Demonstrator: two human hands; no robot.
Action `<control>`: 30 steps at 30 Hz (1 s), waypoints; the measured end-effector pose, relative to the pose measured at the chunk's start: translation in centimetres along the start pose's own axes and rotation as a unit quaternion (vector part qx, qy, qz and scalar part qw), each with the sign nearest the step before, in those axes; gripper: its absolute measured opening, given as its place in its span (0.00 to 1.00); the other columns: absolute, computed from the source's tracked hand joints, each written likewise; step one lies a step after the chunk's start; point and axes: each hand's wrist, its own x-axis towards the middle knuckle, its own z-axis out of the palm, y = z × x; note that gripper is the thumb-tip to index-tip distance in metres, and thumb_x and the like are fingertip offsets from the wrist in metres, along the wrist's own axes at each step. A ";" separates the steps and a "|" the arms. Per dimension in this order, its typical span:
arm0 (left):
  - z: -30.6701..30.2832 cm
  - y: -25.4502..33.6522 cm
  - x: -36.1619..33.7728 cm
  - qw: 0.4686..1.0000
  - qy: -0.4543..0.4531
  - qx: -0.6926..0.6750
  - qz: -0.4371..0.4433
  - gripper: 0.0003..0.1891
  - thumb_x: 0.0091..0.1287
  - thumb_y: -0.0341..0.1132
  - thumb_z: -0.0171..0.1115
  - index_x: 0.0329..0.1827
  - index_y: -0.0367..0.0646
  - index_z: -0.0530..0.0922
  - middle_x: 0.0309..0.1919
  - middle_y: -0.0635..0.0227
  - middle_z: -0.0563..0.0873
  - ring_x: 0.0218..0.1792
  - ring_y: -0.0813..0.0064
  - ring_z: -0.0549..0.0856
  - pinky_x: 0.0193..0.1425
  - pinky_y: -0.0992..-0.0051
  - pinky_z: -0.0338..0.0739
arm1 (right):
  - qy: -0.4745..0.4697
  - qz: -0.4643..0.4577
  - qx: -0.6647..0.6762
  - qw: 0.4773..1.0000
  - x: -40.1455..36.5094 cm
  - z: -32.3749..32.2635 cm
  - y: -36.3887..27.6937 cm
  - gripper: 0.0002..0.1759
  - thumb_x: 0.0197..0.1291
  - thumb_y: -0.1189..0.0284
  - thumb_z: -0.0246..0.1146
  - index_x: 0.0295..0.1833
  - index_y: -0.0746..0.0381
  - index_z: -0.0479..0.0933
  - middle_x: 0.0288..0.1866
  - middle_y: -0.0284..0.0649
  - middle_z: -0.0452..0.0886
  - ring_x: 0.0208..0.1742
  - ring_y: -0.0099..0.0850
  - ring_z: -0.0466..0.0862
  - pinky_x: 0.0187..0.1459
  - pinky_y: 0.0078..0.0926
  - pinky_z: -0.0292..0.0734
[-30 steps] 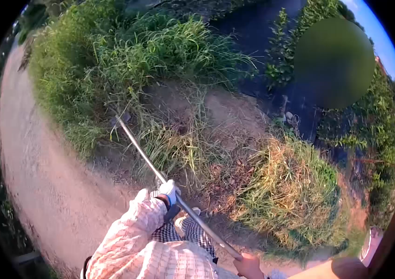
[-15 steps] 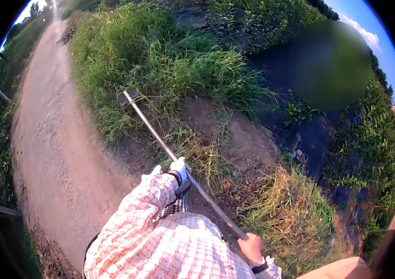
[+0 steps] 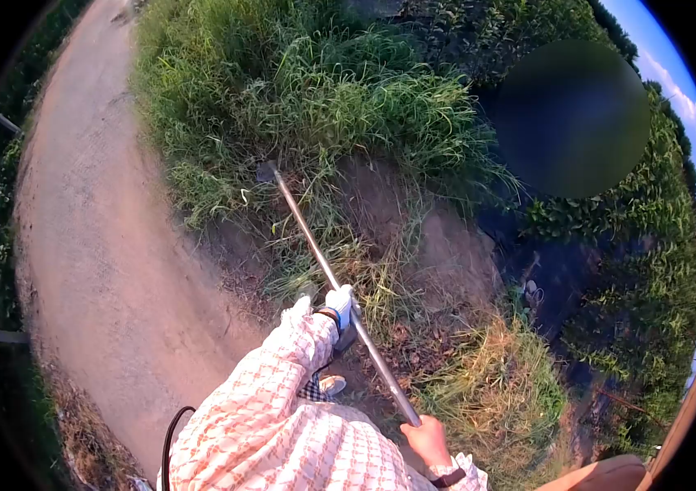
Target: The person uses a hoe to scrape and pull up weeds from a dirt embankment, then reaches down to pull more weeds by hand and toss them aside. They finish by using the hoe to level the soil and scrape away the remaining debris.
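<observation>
A hoe point(image 3: 313, 241) with a long metal shaft slants from lower right to upper left. Its dark, flat head point(image 3: 267, 172) sits at the edge of the tall green grass point(image 3: 348, 90), partly hidden by stems. My left hand point(image 3: 340, 303), in a white glove, is closed round the middle of the shaft. Bare and near my waist, my right hand point(image 3: 427, 442) wraps round the shaft's lower end. Below the head lie cut stems and brown soil point(image 3: 372, 204).
A pale dirt path point(image 3: 102, 237) runs along the left. Dry, yellowish grass point(image 3: 495, 385) is heaped at the lower right. Beyond it are dark ground sheeting point(image 3: 556, 278) and rows of leafy plants point(image 3: 650, 278). One shoe point(image 3: 331, 385) shows beneath me.
The hoe's head has shifted right in view, and the shaft stands steeper. Both hands keep their hold. The whole view has also tilted downward somewhat.
</observation>
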 end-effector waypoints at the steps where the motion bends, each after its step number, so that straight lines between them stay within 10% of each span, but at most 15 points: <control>1: 1.0 -4.3 -0.1 0.999 0.034 -0.038 -0.002 0.11 0.64 0.40 0.55 0.29 0.43 0.69 0.16 0.68 0.71 0.15 0.71 0.74 0.17 0.71 0.71 | 0.026 0.008 -0.049 0.998 -0.8 0.0 3.2 0.13 0.45 0.63 0.64 0.26 0.63 0.78 0.22 0.50 0.79 0.28 0.46 0.82 0.34 0.40 0.76; 5: -1.1 -5.2 0.3 0.987 -0.008 -0.122 -0.105 0.11 0.64 0.40 0.55 0.29 0.44 0.69 0.16 0.67 0.71 0.14 0.70 0.73 0.16 0.70 0.70 | 0.033 0.035 -0.092 0.995 -1.2 1.3 3.5 0.12 0.44 0.63 0.63 0.26 0.61 0.78 0.20 0.47 0.79 0.27 0.48 0.82 0.35 0.41 0.76; 15: -3.8 9.8 3.6 0.995 0.074 -0.073 0.009 0.10 0.64 0.40 0.53 0.28 0.45 0.67 0.14 0.70 0.70 0.13 0.72 0.71 0.15 0.70 0.70 | 0.067 -0.102 0.006 0.992 5.4 2.6 -6.0 0.14 0.44 0.63 0.66 0.24 0.64 0.77 0.18 0.49 0.77 0.23 0.46 0.80 0.28 0.39 0.73; 20: -2.3 -7.2 4.5 0.935 0.097 0.323 0.110 0.17 0.63 0.46 0.53 0.35 0.38 0.74 0.23 0.58 0.80 0.21 0.63 0.81 0.26 0.64 0.76 | 0.011 0.003 -0.010 1.000 -1.4 2.2 3.7 0.15 0.45 0.60 0.64 0.25 0.63 0.77 0.21 0.50 0.79 0.27 0.50 0.81 0.32 0.40 0.75; 22: -0.9 -9.8 -1.2 0.999 0.009 0.045 -0.016 0.16 0.63 0.46 0.53 0.31 0.39 0.74 0.20 0.59 0.79 0.19 0.63 0.79 0.25 0.64 0.75 | 0.018 0.057 -0.043 0.997 -4.2 1.6 6.8 0.15 0.45 0.60 0.62 0.27 0.63 0.78 0.24 0.50 0.80 0.31 0.50 0.82 0.37 0.41 0.75; 28: 0.0 -11.5 -12.6 0.995 0.000 0.036 -0.093 0.13 0.64 0.42 0.51 0.27 0.42 0.70 0.16 0.64 0.74 0.16 0.66 0.76 0.20 0.65 0.73 | 0.017 0.045 -0.005 0.999 -11.0 0.0 14.1 0.18 0.39 0.56 0.66 0.27 0.62 0.80 0.20 0.46 0.79 0.26 0.36 0.81 0.33 0.32 0.75; 30: 1.5 -13.6 -15.9 0.986 -0.023 -0.017 -0.163 0.11 0.64 0.39 0.51 0.27 0.43 0.69 0.17 0.65 0.72 0.16 0.67 0.74 0.20 0.65 0.73 | 0.048 0.030 -0.024 0.998 -15.5 -3.0 13.6 0.16 0.48 0.63 0.60 0.36 0.65 0.79 0.33 0.55 0.80 0.38 0.50 0.81 0.38 0.40 0.72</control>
